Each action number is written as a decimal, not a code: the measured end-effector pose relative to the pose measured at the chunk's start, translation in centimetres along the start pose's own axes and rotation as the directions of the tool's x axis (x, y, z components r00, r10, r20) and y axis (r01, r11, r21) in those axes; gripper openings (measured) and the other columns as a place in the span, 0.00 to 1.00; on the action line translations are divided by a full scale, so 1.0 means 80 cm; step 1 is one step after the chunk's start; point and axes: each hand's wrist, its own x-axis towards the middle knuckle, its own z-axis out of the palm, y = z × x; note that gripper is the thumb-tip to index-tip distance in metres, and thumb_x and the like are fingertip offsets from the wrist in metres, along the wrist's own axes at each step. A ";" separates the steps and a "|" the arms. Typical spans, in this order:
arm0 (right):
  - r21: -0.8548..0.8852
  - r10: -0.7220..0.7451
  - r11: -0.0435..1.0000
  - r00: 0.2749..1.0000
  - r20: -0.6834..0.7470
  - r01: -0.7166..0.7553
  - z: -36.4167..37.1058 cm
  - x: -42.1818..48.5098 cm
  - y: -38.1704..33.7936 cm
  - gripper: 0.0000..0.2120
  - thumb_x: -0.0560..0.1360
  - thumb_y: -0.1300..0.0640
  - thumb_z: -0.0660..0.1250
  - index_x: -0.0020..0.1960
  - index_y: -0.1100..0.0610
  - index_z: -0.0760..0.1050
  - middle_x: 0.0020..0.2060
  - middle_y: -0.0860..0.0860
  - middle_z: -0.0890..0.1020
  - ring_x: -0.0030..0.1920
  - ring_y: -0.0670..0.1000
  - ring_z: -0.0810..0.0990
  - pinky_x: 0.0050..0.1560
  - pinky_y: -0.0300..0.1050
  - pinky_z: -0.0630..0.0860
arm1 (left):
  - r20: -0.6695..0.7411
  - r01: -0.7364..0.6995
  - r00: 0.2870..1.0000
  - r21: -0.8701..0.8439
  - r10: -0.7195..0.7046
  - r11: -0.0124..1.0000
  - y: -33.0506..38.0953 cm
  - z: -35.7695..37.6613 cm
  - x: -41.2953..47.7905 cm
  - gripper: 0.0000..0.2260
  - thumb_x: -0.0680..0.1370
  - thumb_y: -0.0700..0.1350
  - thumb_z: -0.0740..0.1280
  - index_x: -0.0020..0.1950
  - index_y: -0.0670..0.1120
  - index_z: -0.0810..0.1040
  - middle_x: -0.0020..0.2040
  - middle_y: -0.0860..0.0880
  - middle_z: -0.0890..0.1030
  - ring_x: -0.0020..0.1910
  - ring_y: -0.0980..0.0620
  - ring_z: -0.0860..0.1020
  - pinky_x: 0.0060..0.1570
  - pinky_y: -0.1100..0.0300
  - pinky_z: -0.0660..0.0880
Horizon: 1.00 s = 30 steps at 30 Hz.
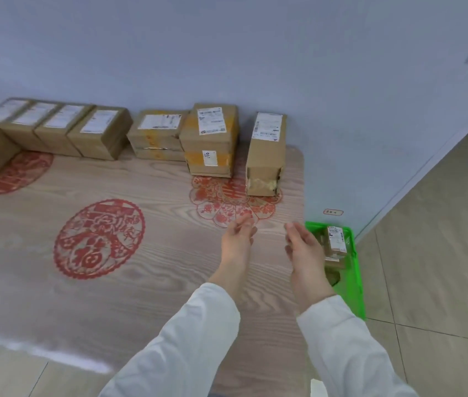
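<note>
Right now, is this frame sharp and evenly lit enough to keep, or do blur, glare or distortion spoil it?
Head view: light is even and flat, with faint shadows; the left hand and right hand are motion-blurred at the fingers; a pale glare strip lies along the table's near edge; labels on the cardboard boxes are too soft to read; mild wide-angle stretch toward the edges.

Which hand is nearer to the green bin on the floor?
Right. The right hand hovers at the right edge of the table, beside the green bin; the left hand is farther left, over the tabletop.
</note>
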 end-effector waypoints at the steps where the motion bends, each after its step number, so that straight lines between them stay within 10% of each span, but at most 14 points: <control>1: -0.019 -0.003 1.000 1.000 0.021 0.004 0.020 -0.004 0.007 0.15 0.75 0.59 0.69 0.60 0.61 0.75 0.42 0.46 0.78 0.44 0.42 0.76 0.60 0.42 0.70 | -0.013 -0.005 1.000 0.004 0.005 1.000 0.009 -0.021 0.008 0.09 0.82 0.39 0.57 0.59 0.46 0.73 0.57 0.48 0.77 0.55 0.52 0.76 0.54 0.61 0.69; 11: -0.095 0.043 0.995 0.992 0.122 -0.032 0.122 -0.004 0.025 0.09 0.75 0.55 0.69 0.55 0.53 0.76 0.54 0.50 0.80 0.57 0.48 0.76 0.63 0.42 0.69 | -0.092 0.012 0.996 -0.048 -0.016 0.999 0.059 -0.107 0.061 0.08 0.81 0.38 0.58 0.56 0.48 0.73 0.55 0.49 0.78 0.54 0.53 0.77 0.54 0.62 0.69; 30: -0.164 0.053 0.986 0.930 0.364 0.009 0.354 0.043 0.052 0.36 0.75 0.52 0.69 0.76 0.58 0.56 0.59 0.49 0.76 0.62 0.46 0.70 0.70 0.46 0.64 | -0.199 -0.004 0.980 0.073 0.019 0.997 0.147 -0.262 0.245 0.14 0.81 0.41 0.60 0.67 0.46 0.69 0.64 0.46 0.75 0.62 0.50 0.74 0.63 0.58 0.68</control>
